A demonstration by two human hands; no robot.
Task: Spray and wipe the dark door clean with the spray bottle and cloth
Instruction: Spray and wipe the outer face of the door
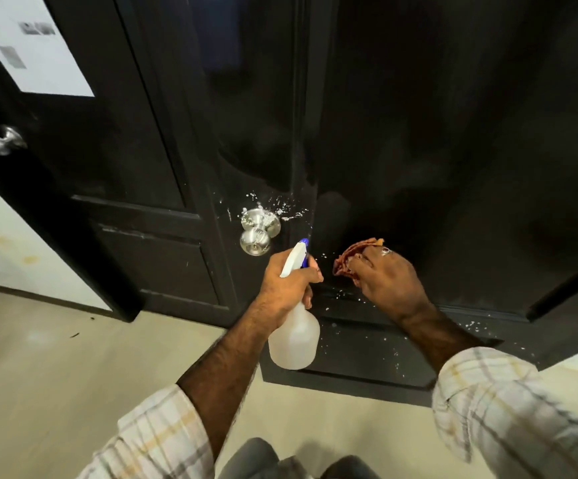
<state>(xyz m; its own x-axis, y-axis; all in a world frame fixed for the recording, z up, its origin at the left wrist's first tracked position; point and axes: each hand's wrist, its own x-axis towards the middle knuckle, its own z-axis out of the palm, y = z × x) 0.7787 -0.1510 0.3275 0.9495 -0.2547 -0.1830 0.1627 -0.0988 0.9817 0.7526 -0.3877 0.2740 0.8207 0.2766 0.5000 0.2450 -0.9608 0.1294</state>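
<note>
1. Left grip (289, 283) is wrapped round the neck of the spray bottle (294, 335), with a finger at the trigger; the blue nozzle aims up at the door (436, 150).
2. Far left, a second dark door (115, 150) carries a white paper sheet (28, 43) and a silver knob (4, 140); a pale wall (14, 243) stands below it.
3. Between the two doors, a silver doorknob (258, 228) sticks out from the door's edge, with white foam flecks (277, 205) on and around it.
4. The bottle is clear and hangs upright just below and right of that doorknob, apart from the door face.
5. Right grip (384, 278) clutches a reddish-brown cloth (353, 255) and presses it against the door, level with the nozzle. A ring (385, 251) shows on one finger.
6. More white droplets (346, 295) speckle the lower panel under both hands.
7. Plaid sleeves (508, 409) cover both forearms, above a beige floor (56, 357).
</note>
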